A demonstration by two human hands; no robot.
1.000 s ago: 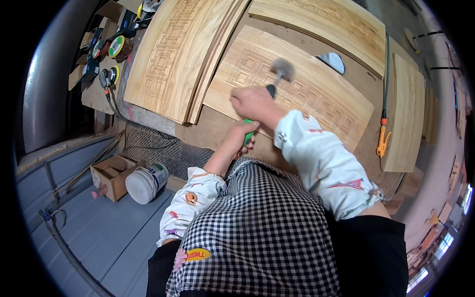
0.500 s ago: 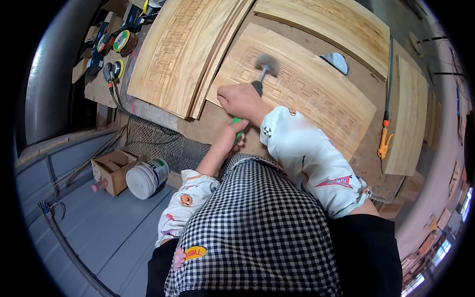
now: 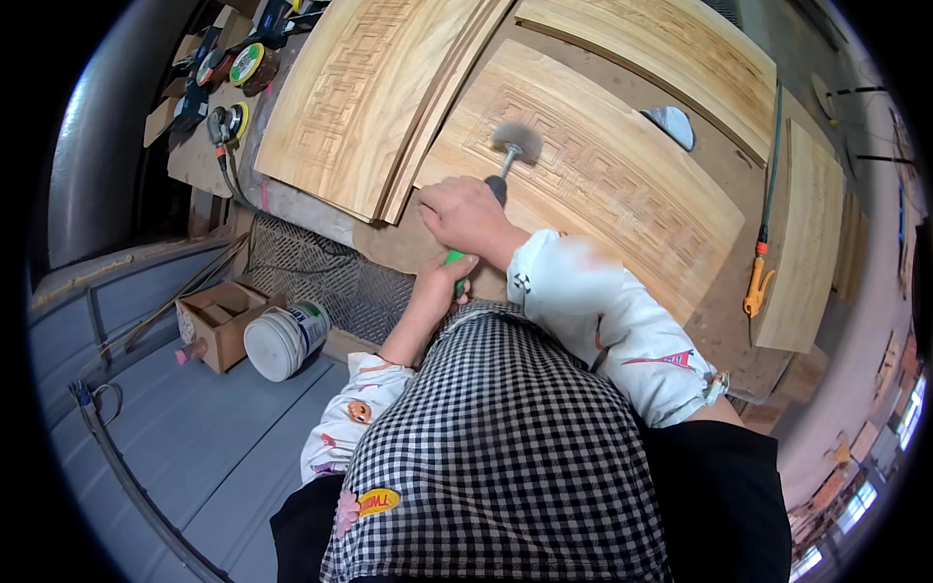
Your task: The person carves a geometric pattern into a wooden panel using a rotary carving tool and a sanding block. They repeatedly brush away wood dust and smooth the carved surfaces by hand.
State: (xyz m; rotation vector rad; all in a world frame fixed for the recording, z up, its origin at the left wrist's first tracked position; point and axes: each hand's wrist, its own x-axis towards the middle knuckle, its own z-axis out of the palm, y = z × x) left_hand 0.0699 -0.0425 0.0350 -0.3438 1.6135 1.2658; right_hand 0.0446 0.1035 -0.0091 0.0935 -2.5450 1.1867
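Note:
Across the lower part of a carved wooden panel [image 3: 573, 209], I hold a straight grinder [image 3: 497, 188] with a black front and a green rear part. My right hand [image 3: 468, 216] is closed round its body behind the shaft. Below it, my left hand [image 3: 437, 289] grips the green rear end close to my checked apron. The round grey brush wheel [image 3: 516, 142] on the shaft looks blurred and lies over the left part of the carved fretwork. Parts of the grinder's body are hidden by my fingers.
Stacked carved panels [image 3: 374, 107] lie to the left, another panel [image 3: 671, 58] at the back. A grey-white pad [image 3: 671, 126] rests between panels. An orange air gun [image 3: 756, 287] hangs at right. Sanders [image 3: 228, 124] sit far left; a white bucket [image 3: 275, 342] stands on the floor.
Both hands and the grinder have moved slightly left. Its brush wheel has shifted left and a little nearer to me over the carving. The whole view has tilted slightly.

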